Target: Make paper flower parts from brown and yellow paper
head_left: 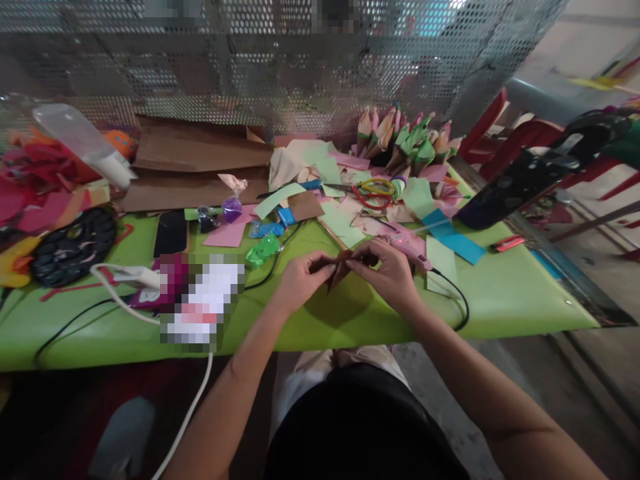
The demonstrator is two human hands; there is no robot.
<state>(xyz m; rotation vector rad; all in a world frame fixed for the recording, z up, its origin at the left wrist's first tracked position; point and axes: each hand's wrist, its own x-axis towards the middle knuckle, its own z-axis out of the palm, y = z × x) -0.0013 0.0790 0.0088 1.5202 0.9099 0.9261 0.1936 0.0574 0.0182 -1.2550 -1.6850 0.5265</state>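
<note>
The person's left hand (310,277) and right hand (387,272) both pinch a small folded piece of brown paper (339,272) in their fingers (327,272), over the green tabletop (510,300). Just beyond the right hand lies a pink glue gun (411,247), its black cord (466,305) curling nearward.

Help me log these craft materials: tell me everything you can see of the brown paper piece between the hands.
The brown paper piece is small and dull brown, looks like thin paper, and seems folded, with a pointed corner hanging downward. It is pinched between the thumbs and fingers of the left hand and right hand, over the green table. The fingers hide much of it, so its full outline cannot be told.
</note>
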